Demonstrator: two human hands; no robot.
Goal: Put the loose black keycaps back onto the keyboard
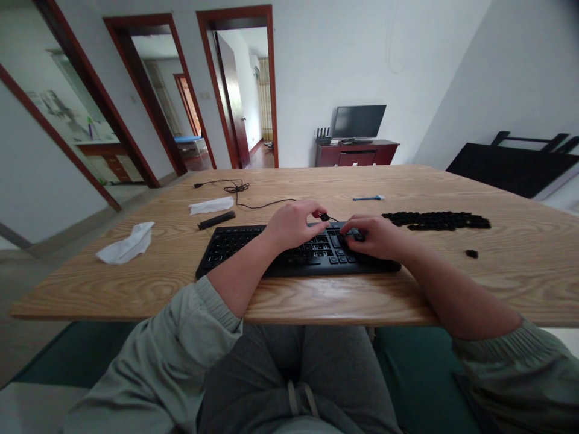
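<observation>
A black keyboard (pixel 298 272) lies near the front edge of the wooden table. Many of its key positions on the left and middle show bare sockets, while some keycaps sit at the right end. Over its upper middle, my left hand (pixel 292 226) pinches a small black keycap (pixel 324 217) between thumb and fingertips. My right hand (pixel 377 236) rests on the keyboard's right part, fingers curled down onto the keys; what lies between its thumb and index finger is too dark to make out. Rows of loose black keycaps (pixel 436 220) are laid out to the right.
A small dark clump (pixel 471 254) lies front right. Behind the keyboard are a blue-handled brush-like tool (pixel 367 198), a coiled cable (pixel 237 188), a long black strip (pixel 216 220) and a white tissue (pixel 210 205). Another crumpled tissue (pixel 126 244) is at the left.
</observation>
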